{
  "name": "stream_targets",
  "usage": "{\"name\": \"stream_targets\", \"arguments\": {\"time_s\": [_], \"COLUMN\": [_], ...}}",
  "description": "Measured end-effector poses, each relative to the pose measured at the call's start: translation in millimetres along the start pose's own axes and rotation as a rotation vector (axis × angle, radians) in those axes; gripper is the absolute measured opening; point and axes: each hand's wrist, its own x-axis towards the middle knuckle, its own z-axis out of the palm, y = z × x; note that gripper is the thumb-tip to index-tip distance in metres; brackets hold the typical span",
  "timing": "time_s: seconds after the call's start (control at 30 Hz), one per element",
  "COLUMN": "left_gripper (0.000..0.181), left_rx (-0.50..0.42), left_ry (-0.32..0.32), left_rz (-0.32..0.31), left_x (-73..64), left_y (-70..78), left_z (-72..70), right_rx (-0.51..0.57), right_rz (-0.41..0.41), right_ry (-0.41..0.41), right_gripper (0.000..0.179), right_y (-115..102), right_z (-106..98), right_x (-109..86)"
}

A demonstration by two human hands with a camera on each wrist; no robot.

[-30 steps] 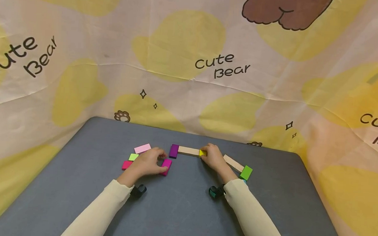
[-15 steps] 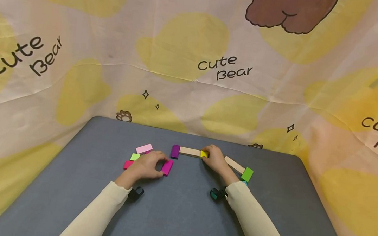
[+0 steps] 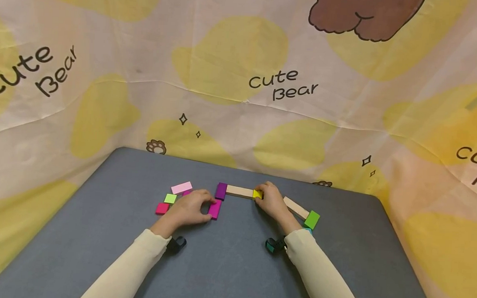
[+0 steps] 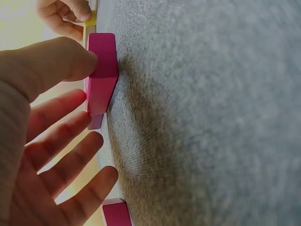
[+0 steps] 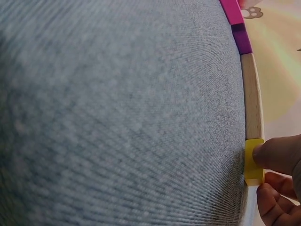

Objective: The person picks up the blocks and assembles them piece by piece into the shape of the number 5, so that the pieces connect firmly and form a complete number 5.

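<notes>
My left hand (image 3: 188, 208) holds a magenta wooden block (image 3: 215, 209) between thumb and fingers. In the left wrist view the thumb presses the near end of that block (image 4: 102, 56). The block's far end is at the near end of a purple block (image 3: 221, 191). A plain wooden block (image 3: 239, 191) runs from the purple block to a yellow block (image 3: 257, 194). My right hand (image 3: 271, 200) pinches this yellow block, its thumb on the near face in the right wrist view. Part of the yellow block is hidden by the fingers.
Left of the left hand lie a pale pink block (image 3: 181, 188), a lime block (image 3: 170, 198), a red block (image 3: 162, 208) and a partly hidden magenta one (image 3: 186, 193). Rightward are a plain block (image 3: 296, 208), a green block (image 3: 311, 220) and a mostly hidden blue one (image 3: 308, 230). Printed cloth hangs behind the grey table (image 3: 225, 264).
The left hand has brought the magenta block right, up to the purple block. The right hand has stayed on the yellow block. The head view has shifted slightly.
</notes>
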Motion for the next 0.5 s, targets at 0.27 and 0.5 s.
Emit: {"name": "stream_targets", "arguments": {"time_s": [0.27, 0.5], "left_gripper": [0.04, 0.039], "left_rx": [-0.013, -0.014], "left_ry": [-0.011, -0.017], "left_rz": [-0.011, -0.018], "left_x": [3.2, 4.9], "left_y": [1.7, 2.9], "left_z": [0.2, 1.7], "right_rx": [-0.009, -0.008], "right_rz": [0.01, 0.012], "right_ry": [-0.001, -0.006], "right_gripper": [0.025, 0.025], "right_y": [-1.9, -1.0], "right_z": [-1.2, -0.3], "right_x": [-0.4, -0.9]}}
